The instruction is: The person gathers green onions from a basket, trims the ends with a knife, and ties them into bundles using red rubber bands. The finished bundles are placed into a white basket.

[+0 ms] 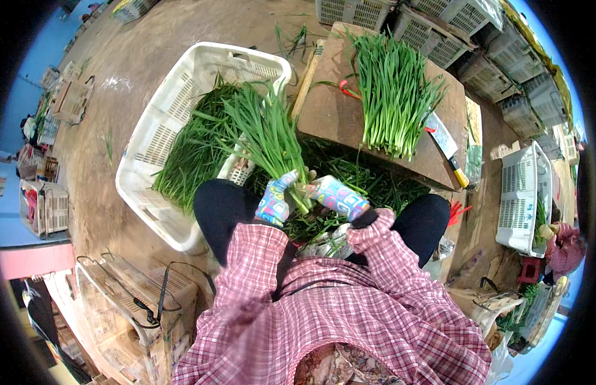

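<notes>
Between my knees, my left hand (277, 197), in a patterned glove, grips a bunch of green garlic chives (274, 137) near its pale stem ends. My right hand (334, 191), gloved alike, is at the same stem ends, partly blurred; whether its fingers hold any stems is unclear. The leaves of the bunch reach over the near rim of a white plastic crate (151, 120), which holds a heap of chives (202, 149). A larger pile of chives (392, 96) lies on a brown board (327, 115), beside a knife (444, 142) with a black and yellow handle.
Loose leaves (370, 178) lie below the board. Red ties (457, 212) are near my right knee. Stacked crates (432, 36) stand beyond the board. At the far right a person (565, 250) is beside another white crate (519, 202). A strapped crate (129, 308) is at lower left.
</notes>
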The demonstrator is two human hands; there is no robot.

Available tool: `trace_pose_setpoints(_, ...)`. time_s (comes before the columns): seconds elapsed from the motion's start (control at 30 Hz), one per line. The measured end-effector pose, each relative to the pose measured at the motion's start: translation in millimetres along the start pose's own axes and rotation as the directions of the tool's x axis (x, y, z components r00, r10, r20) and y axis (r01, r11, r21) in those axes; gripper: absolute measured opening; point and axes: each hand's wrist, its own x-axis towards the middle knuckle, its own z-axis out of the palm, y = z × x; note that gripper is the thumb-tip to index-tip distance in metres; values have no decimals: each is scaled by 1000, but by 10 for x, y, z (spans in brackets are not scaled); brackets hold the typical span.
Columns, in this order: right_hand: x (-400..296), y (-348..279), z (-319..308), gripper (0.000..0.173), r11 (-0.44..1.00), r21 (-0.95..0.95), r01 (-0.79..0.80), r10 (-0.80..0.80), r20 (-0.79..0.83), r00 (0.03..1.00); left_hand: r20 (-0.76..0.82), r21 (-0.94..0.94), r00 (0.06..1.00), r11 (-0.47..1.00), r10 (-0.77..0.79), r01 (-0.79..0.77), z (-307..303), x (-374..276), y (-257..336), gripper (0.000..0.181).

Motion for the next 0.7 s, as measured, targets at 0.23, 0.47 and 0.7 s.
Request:
trace_pose_setpoints(0.23, 269, -421, -228, 38, 554, -766, 327, -654, -157, 740, -104, 101, 992, 993, 71, -60, -15, -151, -10, 34)
trace_pose_setpoints(0.47, 860, -511, -754, 21, 687, -688, 234, -701, -543, 462, -147, 180, 987, 983, 69, -42, 15, -291, 44, 27)
trace_pose_setpoints(0.7, 138, -411, -265, 33, 878, -357, 319, -465, -478, 745, -186, -149, 982, 988, 13, -41, -207, -85, 27, 22)
